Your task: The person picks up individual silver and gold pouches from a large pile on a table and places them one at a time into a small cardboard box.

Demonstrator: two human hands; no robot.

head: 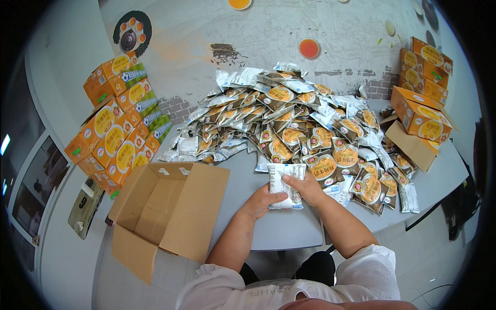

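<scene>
Between my two hands is a milk pouch (281, 179), its white printed back facing up. My left hand (259, 201) grips its lower left side, thumb across the front. From the right, my right hand (308, 188) holds the other side with the thumb on top. Just beyond lies a large heap of similar pouches (279, 116), brown with yellow and white fronts, piled on the grey table (286, 232). To the left of my left hand stands an open cardboard box (193, 209), flaps spread, with its visible inside bare.
Orange printed cartons (116, 143) are stacked at the left, some with green sides. More orange cartons (424, 73) stand at the far right. Beside the heap, an orange carton (422, 116) rests on another open carton (414, 143). A mural wall (263, 42) rises behind.
</scene>
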